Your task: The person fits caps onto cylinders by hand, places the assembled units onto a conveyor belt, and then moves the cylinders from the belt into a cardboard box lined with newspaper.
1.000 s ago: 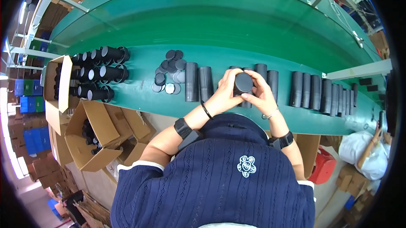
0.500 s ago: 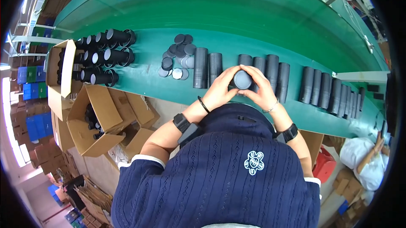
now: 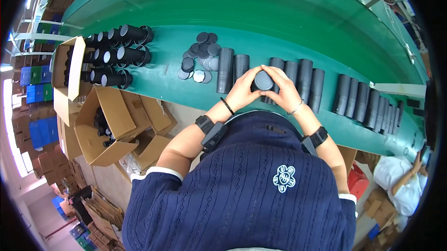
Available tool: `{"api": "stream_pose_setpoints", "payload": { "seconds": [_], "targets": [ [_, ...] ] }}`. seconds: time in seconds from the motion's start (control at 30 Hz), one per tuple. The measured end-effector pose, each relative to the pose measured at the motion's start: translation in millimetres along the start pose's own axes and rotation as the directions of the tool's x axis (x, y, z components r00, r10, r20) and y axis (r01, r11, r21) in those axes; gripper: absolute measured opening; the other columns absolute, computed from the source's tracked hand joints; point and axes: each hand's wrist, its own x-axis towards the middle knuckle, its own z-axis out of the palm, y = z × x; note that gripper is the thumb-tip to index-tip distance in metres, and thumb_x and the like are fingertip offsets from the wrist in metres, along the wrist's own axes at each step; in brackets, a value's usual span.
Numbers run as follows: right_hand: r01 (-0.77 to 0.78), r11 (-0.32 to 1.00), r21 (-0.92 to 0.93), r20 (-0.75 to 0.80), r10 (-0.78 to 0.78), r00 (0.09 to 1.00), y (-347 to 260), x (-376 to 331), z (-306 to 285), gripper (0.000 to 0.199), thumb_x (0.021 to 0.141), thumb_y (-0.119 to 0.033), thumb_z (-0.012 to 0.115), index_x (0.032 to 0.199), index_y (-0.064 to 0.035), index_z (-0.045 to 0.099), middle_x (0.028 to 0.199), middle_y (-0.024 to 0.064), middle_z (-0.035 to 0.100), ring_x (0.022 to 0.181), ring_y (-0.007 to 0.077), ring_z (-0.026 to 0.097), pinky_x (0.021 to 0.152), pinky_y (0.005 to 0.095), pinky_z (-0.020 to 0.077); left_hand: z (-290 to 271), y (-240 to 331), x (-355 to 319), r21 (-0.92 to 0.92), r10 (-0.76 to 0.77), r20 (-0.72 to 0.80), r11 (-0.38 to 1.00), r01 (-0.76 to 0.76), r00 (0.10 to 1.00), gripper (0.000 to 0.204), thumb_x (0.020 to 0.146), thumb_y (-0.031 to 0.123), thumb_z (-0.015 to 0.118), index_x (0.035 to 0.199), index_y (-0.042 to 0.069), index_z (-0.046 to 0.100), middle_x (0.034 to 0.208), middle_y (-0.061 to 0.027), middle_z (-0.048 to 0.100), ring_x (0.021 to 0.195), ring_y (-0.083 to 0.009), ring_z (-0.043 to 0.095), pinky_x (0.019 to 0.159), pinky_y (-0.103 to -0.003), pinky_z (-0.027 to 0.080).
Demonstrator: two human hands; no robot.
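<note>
Between both hands a black cylinder [image 3: 264, 81] stands with its round, dark grey end facing up. My left hand [image 3: 242, 90] wraps its left side and my right hand [image 3: 285, 91] its right, the fingers meeting at the far rim and the thumbs close together at the near rim. The cylinder's lower part is hidden. Left of my left hand, two ribbed black tubes [image 3: 225, 70] lie on the green table [image 3: 172, 88]. Beyond them is a loose pile of black and grey discs [image 3: 202, 51]. Several more black tubes [image 3: 304, 78] lie just beyond and right of my right hand.
Rows of black cylinders with wider rings [image 3: 132, 55] lie at the table's left end. Open cardboard boxes [image 3: 104, 116] stand beside and below it. A further row of black tubes [image 3: 361, 99] lies to the right. Another person's arm [image 3: 407, 179] shows at far right.
The view has shifted slightly, so the table's things appear a little moved. Both hands keep their grip on the cylinder, and my fingertips now lie closer over its far rim.
</note>
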Motion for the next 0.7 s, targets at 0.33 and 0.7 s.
{"api": "stream_pose_setpoints", "payload": {
  "seconds": [0.33,0.7],
  "targets": [
    [-0.038,0.999,0.019,-0.083,0.039,0.996,7,8,2,0.066,0.063,-0.013,0.080,0.122,-0.0044,0.052,0.111,0.0143,0.057,0.103,0.0328,0.057,0.086,0.0369,0.0481,0,0,13,-0.076,-0.015,0.002,0.997,0.015,1.000,0.073,0.066,0.011,0.079,0.128,0.003,0.042,0.121,-0.0202,0.053,0.113,-0.0368,0.053,0.093,-0.039,0.046],
    [0.013,0.990,0.138,-0.046,-0.007,0.999,21,11,-3,0.072,0.068,-0.013,0.077,0.133,-0.0068,0.047,0.131,0.0152,0.046,0.124,0.0281,0.044,0.103,0.0362,0.0365,7,-10,23,0.009,0.038,0.055,0.999,-0.039,0.998,0.071,0.070,0.009,0.072,0.132,0.002,0.037,0.127,-0.0199,0.048,0.118,-0.0380,0.047,0.097,-0.041,0.043]
  ]
}}
